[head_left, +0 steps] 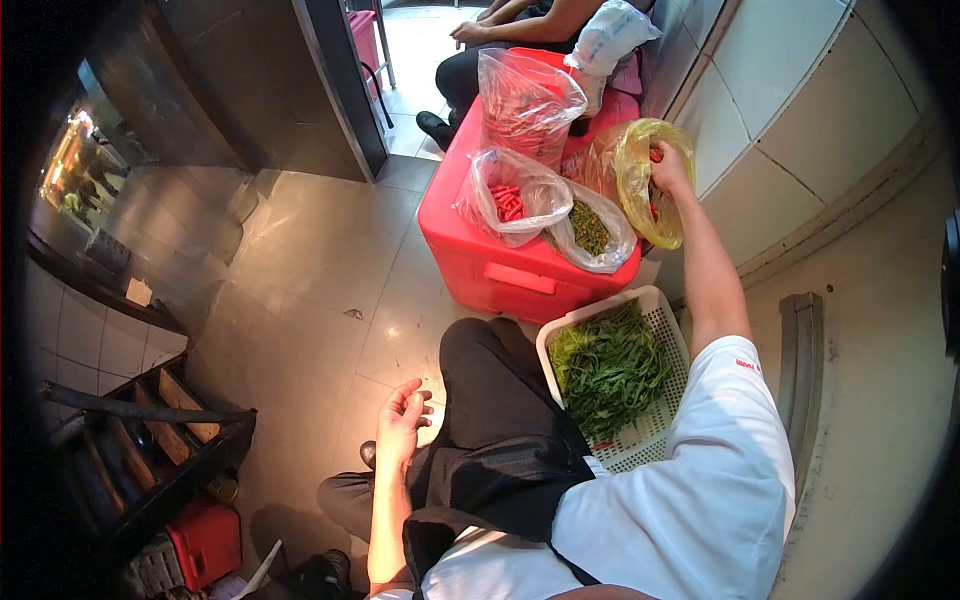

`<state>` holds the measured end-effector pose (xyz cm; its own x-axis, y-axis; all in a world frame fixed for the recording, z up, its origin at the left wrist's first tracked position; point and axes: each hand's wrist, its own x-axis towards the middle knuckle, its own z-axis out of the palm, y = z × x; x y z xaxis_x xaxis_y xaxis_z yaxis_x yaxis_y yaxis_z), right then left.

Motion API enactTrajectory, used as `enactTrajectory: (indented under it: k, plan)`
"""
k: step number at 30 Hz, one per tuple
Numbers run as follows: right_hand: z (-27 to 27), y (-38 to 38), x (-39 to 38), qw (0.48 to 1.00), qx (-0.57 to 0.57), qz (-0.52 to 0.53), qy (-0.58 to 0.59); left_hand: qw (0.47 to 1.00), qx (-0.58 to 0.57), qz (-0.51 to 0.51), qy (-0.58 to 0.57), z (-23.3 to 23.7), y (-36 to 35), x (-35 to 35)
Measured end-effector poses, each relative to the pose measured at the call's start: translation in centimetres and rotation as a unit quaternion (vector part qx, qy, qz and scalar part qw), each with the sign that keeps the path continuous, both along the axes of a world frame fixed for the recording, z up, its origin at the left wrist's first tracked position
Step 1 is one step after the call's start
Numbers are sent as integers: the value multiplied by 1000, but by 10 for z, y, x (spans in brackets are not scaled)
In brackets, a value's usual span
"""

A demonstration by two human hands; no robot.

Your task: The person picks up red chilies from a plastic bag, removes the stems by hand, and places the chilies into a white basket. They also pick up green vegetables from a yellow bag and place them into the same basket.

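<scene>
My right hand [668, 168] reaches into the mouth of a yellow plastic bag [634, 185] with red chillies in it; its fingertips are partly hidden there. The bag stands at the right end of a red cooler box [470, 262]. Beside it on the lid are a clear bag of green pieces [590, 230], one of red pieces [508, 203] and a fuller bag of red chillies [520, 110]. My left hand [402, 412] hovers above my knee, fingers curled near the thumb; anything between them is too small to name.
A cream basket [655, 440] of leafy greens [612, 372] stands by my right leg. Another person [530, 25] sits behind the cooler. A dark slatted rack [165, 440] and a red container [205, 545] are at the lower left. A tiled wall [780, 70] runs along the right.
</scene>
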<state>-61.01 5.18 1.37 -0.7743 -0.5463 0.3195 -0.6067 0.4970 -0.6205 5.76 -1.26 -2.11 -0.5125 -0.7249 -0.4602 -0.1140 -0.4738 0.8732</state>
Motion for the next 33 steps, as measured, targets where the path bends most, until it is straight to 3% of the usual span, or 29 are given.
enactTrajectory:
  k: [3,6,9,12,18,21,22,25,26,29,33]
  plan:
    - [-5,0,0,998,-70,-5,2,1000,-1,1,0,-5,-1,3]
    - [14,-1,22,996,-57,-54,33,1000,-12,-8,-9,-4,0,4]
    - [6,-1,11,981,-94,-168,23,1000,-3,-10,0,-1,-1,3]
    - [10,3,25,988,-33,-139,57,999,27,0,28,1,-2,4]
    - [29,0,33,969,-146,-173,99,998,46,0,35,4,-3,4]
    - [32,1,35,991,50,-112,52,997,64,20,46,6,-4,2]
    - [28,0,33,986,12,-154,63,997,63,20,49,7,-4,0]
    - [-27,-4,-29,987,-116,-109,-18,997,63,23,50,8,-3,1]
    - [-21,-3,-18,986,-138,-95,-2,996,64,22,50,8,-3,1]
    - [-25,-2,-21,927,-308,-90,-196,996,70,23,50,5,-3,2]
    - [0,8,-2,968,-168,-185,9,996,74,33,48,1,-5,4]
